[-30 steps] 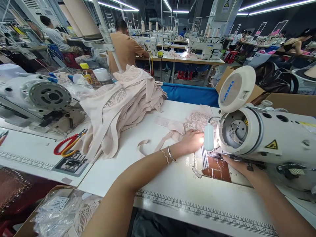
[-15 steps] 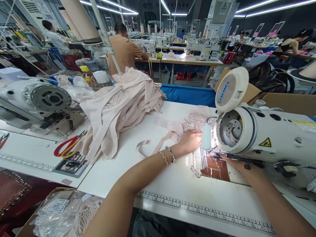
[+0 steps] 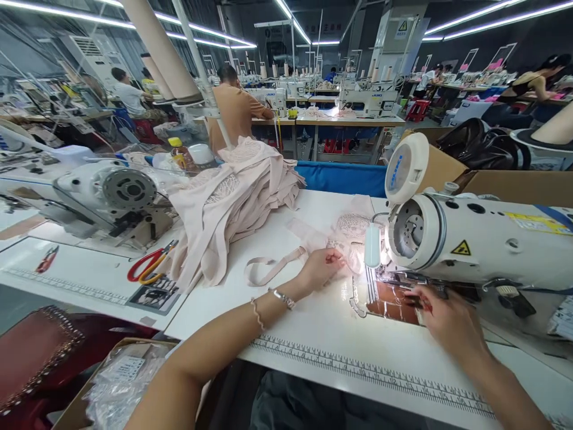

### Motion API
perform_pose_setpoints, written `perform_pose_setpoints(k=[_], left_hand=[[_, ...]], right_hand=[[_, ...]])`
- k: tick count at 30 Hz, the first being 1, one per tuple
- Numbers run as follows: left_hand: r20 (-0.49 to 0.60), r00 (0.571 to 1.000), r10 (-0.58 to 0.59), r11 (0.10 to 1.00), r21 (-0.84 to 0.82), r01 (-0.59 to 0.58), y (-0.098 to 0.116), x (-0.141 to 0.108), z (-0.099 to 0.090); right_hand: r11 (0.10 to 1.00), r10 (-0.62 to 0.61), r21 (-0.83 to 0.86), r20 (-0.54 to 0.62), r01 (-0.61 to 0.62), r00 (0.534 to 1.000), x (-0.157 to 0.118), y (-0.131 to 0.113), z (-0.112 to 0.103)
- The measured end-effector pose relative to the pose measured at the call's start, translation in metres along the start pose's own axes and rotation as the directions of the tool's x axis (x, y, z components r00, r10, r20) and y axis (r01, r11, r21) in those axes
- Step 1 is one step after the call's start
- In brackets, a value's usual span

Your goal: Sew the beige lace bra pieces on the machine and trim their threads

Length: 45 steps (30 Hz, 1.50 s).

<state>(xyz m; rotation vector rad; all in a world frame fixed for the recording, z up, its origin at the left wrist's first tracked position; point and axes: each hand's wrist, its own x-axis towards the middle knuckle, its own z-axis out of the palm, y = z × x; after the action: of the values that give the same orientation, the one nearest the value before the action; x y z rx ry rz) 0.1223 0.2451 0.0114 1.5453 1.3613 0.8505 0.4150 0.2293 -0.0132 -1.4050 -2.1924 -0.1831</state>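
A pale pink lace bra [image 3: 353, 224] lies partly under the needle end of the white sewing machine [image 3: 474, 236], lit by its lamp. Its loose strap [image 3: 268, 273] curls over the table to the left. My left hand [image 3: 320, 269] is closed at the near edge of the bra, fingertips curled against the fabric just left of the lamp. Below the machine's arm, my right hand [image 3: 447, 313] has its fingers pinched together beside the brown plate [image 3: 394, 301]. What lies between those fingertips, if anything, is too small to make out.
A tall heap of similar pink garments [image 3: 237, 197] is piled left of the machine. Red and yellow-handled scissors [image 3: 150, 266] lie beside it. Another sewing machine [image 3: 111, 194] stands at far left. A ruler strip [image 3: 358, 370] runs along the front edge. Several people work behind.
My left hand has drawn back slightly from the lamp and its fingers have curled. The right hand has come out from beneath the machine head towards me. The view has shifted.
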Motion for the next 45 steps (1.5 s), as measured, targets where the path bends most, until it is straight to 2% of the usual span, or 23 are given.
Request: perform_pose_setpoints(k=[3,6,8,11,13,15,19,25,27,29,31,32,34,36,37,38,39,41,43,45], left_hand=[[0.033,0.996,-0.080,0.984,-0.158,0.085,0.000,-0.040,-0.005],[0.051,0.993,-0.103,0.924,-0.365,0.114,0.004,-0.073,0.000],[0.013,0.998,-0.055,0.905,-0.421,0.055,0.007,-0.090,0.005],[-0.109,0.993,0.037,0.905,-0.418,-0.079,0.011,-0.110,0.013],[-0.143,0.989,0.039,0.893,-0.439,-0.098,0.011,-0.119,0.017],[-0.112,0.993,-0.029,0.853,-0.521,-0.034,0.009,-0.126,0.019],[-0.056,0.988,-0.144,0.766,-0.638,0.076,0.005,-0.137,0.021],[-0.040,0.995,-0.095,0.826,-0.561,0.056,0.008,-0.146,0.024],[-0.066,0.995,-0.074,0.866,-0.498,0.032,0.007,-0.150,0.026],[-0.114,0.993,-0.003,0.930,-0.365,-0.039,0.003,-0.157,0.031],[-0.146,0.971,0.191,0.971,-0.118,-0.209,-0.003,-0.166,0.040],[-0.134,0.938,0.320,0.947,0.033,-0.318,-0.006,-0.170,0.045],[-0.024,0.838,0.546,0.805,0.292,-0.516,-0.012,-0.178,0.053],[0.146,0.741,0.655,0.642,0.411,-0.648,-0.016,-0.182,0.055],[0.206,0.716,0.666,0.592,0.438,-0.677,-0.017,-0.182,0.052],[0.224,0.719,0.658,0.570,0.476,-0.670,-0.018,-0.180,0.047],[0.190,0.752,0.632,0.570,0.543,-0.617,-0.019,-0.178,0.040],[0.011,0.855,0.519,0.587,0.723,-0.366,-0.022,-0.172,0.025],[-0.142,0.918,0.369,0.529,0.845,-0.082,-0.026,-0.171,0.014],[-0.158,0.960,0.229,0.448,0.893,0.040,-0.028,-0.178,0.013]], right_hand=[[0.948,-0.044,0.317,0.033,0.031,0.998,-0.029,-0.043,0.002],[0.846,0.101,0.522,0.041,-0.107,0.994,-0.041,-0.093,0.004],[0.777,0.171,0.596,0.108,-0.201,0.979,-0.040,-0.122,0.002],[0.666,0.193,0.694,0.192,-0.272,0.962,-0.036,-0.148,-0.003],[0.604,0.208,0.734,0.230,-0.310,0.951,-0.037,-0.155,-0.006],[0.569,0.206,0.753,0.258,-0.330,0.944,-0.041,-0.157,-0.009],[0.564,0.202,0.752,0.276,-0.342,0.940,-0.051,-0.154,-0.011],[0.574,0.193,0.747,0.275,-0.336,0.942,-0.060,-0.160,-0.013],[0.567,0.157,0.756,0.292,-0.328,0.943,-0.062,-0.158,-0.014],[0.570,0.124,0.753,0.315,-0.327,0.941,-0.064,-0.151,-0.014],[0.622,0.154,0.706,0.313,-0.338,0.937,-0.062,-0.141,-0.011],[0.667,0.182,0.663,0.296,-0.339,0.938,-0.059,-0.136,-0.009],[0.774,0.227,0.533,0.269,-0.341,0.936,-0.051,-0.129,-0.003],[0.863,0.242,0.364,0.309,-0.350,0.920,-0.041,-0.131,0.003],[0.892,0.253,0.276,0.350,-0.357,0.902,-0.036,-0.135,0.006],[0.910,0.268,0.199,0.389,-0.364,0.882,-0.032,-0.140,0.008],[0.920,0.283,0.139,0.415,-0.368,0.865,-0.028,-0.146,0.010],[0.924,0.307,0.080,0.429,-0.374,0.850,-0.022,-0.158,0.013],[0.922,0.324,0.064,0.417,-0.383,0.849,-0.019,-0.168,0.016],[0.933,0.306,0.054,0.399,-0.355,0.864,-0.017,-0.175,0.019]])
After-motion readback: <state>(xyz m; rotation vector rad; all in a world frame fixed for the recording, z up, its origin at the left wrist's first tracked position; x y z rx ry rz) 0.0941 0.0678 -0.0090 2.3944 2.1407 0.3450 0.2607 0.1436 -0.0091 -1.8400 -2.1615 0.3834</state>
